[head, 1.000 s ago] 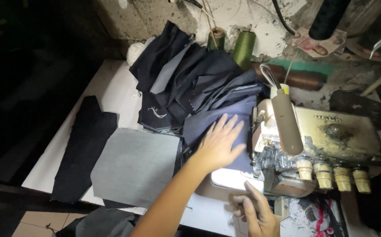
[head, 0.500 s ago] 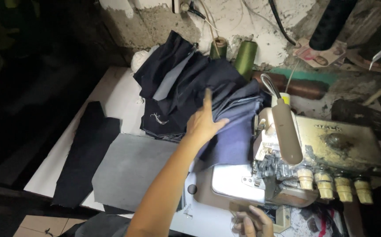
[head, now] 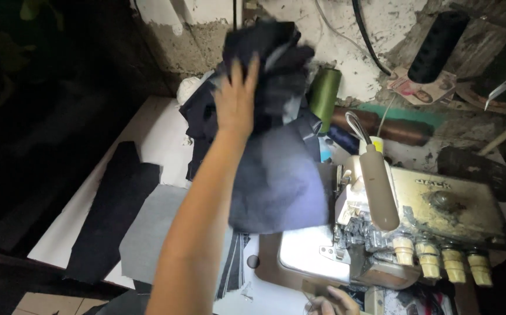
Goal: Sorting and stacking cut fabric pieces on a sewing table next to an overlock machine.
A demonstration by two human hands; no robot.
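Dark navy cloth bundle (head: pixel 276 134) gripped by left hand (head: pixel 235 99), fingers (head: pixel 252 69) spread against its far folds, lifted above white table (head: pixel 165 134), left of overlock machine (head: pixel 434 216). Right hand (head: pixel 329 302) low, near edge; grip unclear.

right hand (head: pixel 327 301) cut by bottom edge, lifted dark cloth (head: pixel 276 146) motion-blurred

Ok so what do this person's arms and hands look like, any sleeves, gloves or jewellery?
Both are bare. The left hand has no glove, and no ring or watch shows; its forearm is uncovered down to the bottom edge of the picture, with no sleeve in view. Of the right hand only the fingers and knuckles show at the lower edge, also ungloved; its wrist and arm lie out of frame.
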